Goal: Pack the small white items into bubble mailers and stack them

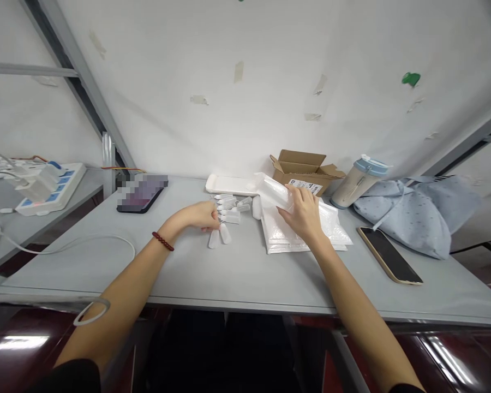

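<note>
My left hand [204, 215] is closed on the table, its fingertips curled down and hidden from view. Right beside its fingers lies a cluster of small translucent white plastic pieces [230, 216], some shaped like narrow tubes. Two flat oval white tabs [225, 234] poke out just below the fingertips; whether the hand grips them is unclear. With thumb and fingers, my right hand [303, 213] grips the raised, curled part of a white bubble mailer [273, 192]. More white bubble mailers [284, 240] lie stacked flat beneath that hand.
Behind stand a long white tray-like object [231, 184], an open cardboard box [300, 169] and a tumbler [358, 183]. A blue cloth bag [409, 213] and a phone [388, 255] lie right. Left are another phone [147, 196], a white cable [106, 237] and a power strip [67, 188].
</note>
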`<state>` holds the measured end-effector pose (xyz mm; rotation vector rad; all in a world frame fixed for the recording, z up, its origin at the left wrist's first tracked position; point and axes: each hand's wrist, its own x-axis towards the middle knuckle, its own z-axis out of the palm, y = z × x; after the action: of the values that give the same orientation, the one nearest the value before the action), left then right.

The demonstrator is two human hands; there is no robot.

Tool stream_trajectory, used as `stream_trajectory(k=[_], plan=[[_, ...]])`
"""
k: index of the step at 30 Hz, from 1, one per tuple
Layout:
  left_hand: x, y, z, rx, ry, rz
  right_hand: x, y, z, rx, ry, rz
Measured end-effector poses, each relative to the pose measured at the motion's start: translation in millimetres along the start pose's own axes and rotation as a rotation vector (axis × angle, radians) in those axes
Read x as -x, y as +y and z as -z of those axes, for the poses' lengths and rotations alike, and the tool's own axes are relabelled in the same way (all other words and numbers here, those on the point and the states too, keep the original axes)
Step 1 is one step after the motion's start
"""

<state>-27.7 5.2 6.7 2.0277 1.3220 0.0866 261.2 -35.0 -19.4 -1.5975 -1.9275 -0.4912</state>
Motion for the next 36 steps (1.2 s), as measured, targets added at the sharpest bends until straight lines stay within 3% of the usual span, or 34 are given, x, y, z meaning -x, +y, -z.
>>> stream_trajectory(k=[3,6,13,15,20,23,27,32,36], plan=[[1.0,0.3,-4.9,-0.016,-0.110,0.086,0.0,-0.4,0.1,-0.003,0.002,0.002],[4.9,-0.2,-5.1,0.013,-0.149,0.157,0.2,-1.6,0.6,-0.001,-0.006,0.003],[13.5,-1.9,11.4,0.175,-0.106,0.025,0.8,-2.1,-0.3,-0.022,-0.004,0.017],[14.7,-0.7,16.3,0.307,-0.012,-0.039,1.1,-2.8,-0.6,-0.025,-0.014,0.024],[8.5,4.5,16.7,0.830,0.529,-0.233,1.5,-5.1,-1.6,-0.046,-0.050,0.050],[-0.3,8.1,8.6,0.976,0.724,-0.307,2.1,-6.4,-2.6,-0.049,-0.059,0.079],[-10.5,13.4,-9.0,0.894,0.761,-0.331,4.2,-11.2,-3.0,-0.069,-0.079,0.135],[-15.6,22.5,-31.2,0.781,0.664,-0.323,8.3,-23.1,-3.3,-0.066,-0.108,0.213],[-14.0,27.4,-39.2,0.535,0.675,-0.318,10.5,-30.7,-5.3,-0.062,-0.119,0.236]])
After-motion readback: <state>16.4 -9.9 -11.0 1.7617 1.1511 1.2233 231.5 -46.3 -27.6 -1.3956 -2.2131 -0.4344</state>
